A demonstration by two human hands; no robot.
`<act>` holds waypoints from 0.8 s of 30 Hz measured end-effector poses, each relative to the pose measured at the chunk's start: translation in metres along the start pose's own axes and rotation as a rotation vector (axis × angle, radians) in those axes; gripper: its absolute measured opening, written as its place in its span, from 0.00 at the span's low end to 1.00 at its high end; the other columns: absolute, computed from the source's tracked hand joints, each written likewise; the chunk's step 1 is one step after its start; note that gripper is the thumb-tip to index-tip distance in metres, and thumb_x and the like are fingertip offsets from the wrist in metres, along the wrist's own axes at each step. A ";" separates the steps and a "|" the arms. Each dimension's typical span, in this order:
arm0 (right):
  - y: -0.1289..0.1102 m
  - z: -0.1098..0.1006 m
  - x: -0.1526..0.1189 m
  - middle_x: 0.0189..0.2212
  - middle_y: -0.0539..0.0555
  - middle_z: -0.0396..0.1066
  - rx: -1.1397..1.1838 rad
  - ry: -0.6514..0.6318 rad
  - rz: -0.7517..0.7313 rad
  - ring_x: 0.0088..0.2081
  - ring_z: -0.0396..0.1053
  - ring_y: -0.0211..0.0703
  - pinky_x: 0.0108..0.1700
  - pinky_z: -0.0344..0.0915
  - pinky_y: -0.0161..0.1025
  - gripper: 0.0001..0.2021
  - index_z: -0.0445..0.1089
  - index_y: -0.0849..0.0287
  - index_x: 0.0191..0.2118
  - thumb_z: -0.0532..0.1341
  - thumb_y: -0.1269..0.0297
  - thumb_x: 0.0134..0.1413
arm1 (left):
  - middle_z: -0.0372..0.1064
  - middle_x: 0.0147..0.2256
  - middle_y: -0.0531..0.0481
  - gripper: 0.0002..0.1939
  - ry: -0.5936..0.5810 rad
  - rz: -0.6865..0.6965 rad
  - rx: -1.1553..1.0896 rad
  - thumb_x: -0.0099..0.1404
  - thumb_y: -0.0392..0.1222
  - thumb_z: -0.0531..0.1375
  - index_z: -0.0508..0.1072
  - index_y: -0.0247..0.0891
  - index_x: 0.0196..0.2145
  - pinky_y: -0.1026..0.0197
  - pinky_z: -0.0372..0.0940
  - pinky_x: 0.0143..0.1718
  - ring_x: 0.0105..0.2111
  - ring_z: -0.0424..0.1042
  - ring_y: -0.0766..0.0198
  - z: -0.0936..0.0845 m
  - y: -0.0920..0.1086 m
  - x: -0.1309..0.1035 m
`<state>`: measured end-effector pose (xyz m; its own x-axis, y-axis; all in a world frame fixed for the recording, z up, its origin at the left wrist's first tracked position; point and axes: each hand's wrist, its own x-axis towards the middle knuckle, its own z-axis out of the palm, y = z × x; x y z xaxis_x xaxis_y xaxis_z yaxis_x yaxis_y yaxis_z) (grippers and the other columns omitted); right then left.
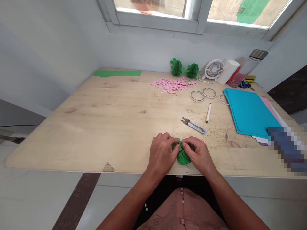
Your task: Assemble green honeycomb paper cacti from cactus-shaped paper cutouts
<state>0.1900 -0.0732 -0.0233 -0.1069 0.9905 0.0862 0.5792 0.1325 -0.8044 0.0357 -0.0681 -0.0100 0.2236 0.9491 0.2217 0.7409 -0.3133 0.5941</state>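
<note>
Near the front edge of the table, a layered green paper ornament (183, 158) lies between my two hands. My left hand (163, 151) is closed, thumb and forefinger pinching the ornament's upper left edge. From the other side my right hand (196, 153) pinches the same edge, its fingertips almost meeting the left ones. A tiny white piece (180, 140) shows between the fingertips; I cannot make out exactly what it is. Just beyond my hands lie blue-handled thread snips (193, 125) with the blades apart, and a white pen (208, 112).
Pink paper cutouts (171, 85) are heaped at the back, before two finished green paper shapes (177, 67). Tape rolls (197, 96), a small white fan (214, 69) and a glass bottle (247, 70) stand or lie right of them. Blue sheets (249, 111) are stacked at right; a green strip (117, 73) lies back left.
</note>
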 end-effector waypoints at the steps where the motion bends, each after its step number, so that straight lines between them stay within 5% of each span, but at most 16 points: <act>1: -0.001 0.000 0.000 0.29 0.52 0.75 -0.005 0.001 -0.003 0.34 0.71 0.43 0.39 0.64 0.41 0.09 0.74 0.56 0.31 0.56 0.65 0.55 | 0.69 0.31 0.50 0.06 -0.002 -0.002 0.006 0.60 0.35 0.59 0.76 0.41 0.33 0.55 0.61 0.36 0.34 0.66 0.59 0.000 0.000 0.000; 24: 0.002 0.004 0.000 0.28 0.52 0.75 -0.051 0.025 -0.044 0.33 0.70 0.43 0.41 0.63 0.42 0.07 0.73 0.55 0.30 0.57 0.65 0.54 | 0.68 0.27 0.50 0.08 0.064 0.010 0.065 0.61 0.35 0.57 0.76 0.40 0.28 0.55 0.58 0.35 0.31 0.63 0.60 0.008 0.001 -0.002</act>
<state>0.1879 -0.0732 -0.0278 -0.1134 0.9841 0.1364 0.6148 0.1773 -0.7685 0.0412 -0.0707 -0.0157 0.1921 0.9412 0.2779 0.7786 -0.3185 0.5406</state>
